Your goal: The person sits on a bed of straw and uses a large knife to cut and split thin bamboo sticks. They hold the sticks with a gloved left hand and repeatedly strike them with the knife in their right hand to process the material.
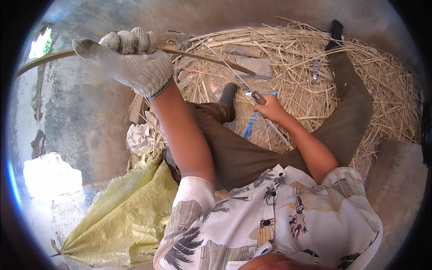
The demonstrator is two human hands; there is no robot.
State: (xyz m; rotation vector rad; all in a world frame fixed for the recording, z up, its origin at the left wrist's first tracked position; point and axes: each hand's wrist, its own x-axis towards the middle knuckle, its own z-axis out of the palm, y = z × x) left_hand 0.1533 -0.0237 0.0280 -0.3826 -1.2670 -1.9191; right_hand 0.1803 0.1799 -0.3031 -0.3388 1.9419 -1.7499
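Nearby, the bare right hand (pixel 269 108) clenches the handle of a thin-bladed tool (pixel 258 97), its blade slanting forward and left. Beyond, a long curved strip (pixel 49 57) lies ahead and leftward of those fingers, its long axis roughly left to right. The blade crosses it in view; whether they touch, I cannot tell. The gloved left hand (pixel 128 65) wraps the strip, whose right end overlaps a block (pixel 262 67) amid straw (pixel 292 45).

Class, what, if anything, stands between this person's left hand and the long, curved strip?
Only the pale knitted glove that the left hand wears; it closes around the strip. Nothing else shows between them, though the grip's far side is hidden.
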